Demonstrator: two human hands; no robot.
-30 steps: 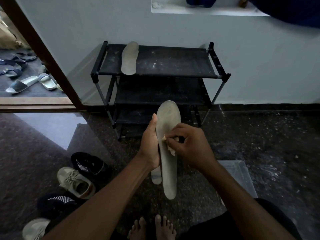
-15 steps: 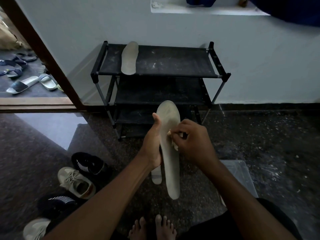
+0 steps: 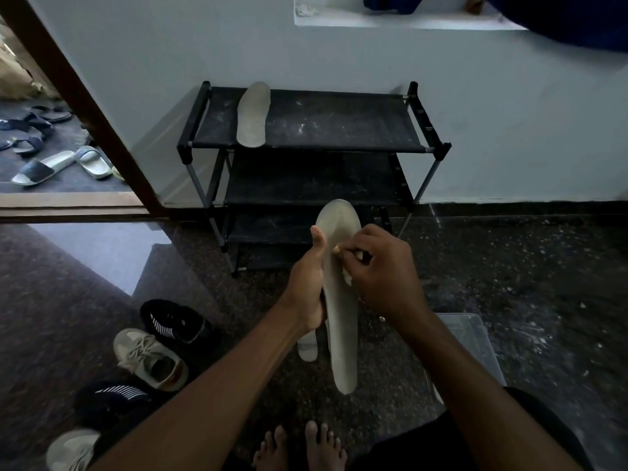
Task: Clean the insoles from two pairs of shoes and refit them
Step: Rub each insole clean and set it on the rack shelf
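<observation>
Mid-clean; refitting apparently not begun.
The left hand (image 3: 307,290) gripped an insole (image 3: 341,321) while the right hand (image 3: 384,270) pinched a cloth (image 3: 347,279) against it; a second insole (image 3: 253,113) lay on the rack (image 3: 339,130), and the shoes (image 3: 149,358) waited on the floor.

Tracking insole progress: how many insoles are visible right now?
3. Shelf insole on the rack top; held insole in the left hand, with the right hand pinching a cloth against it; pale insole below the left hand, mostly hidden. A fourth may be hidden.
</observation>
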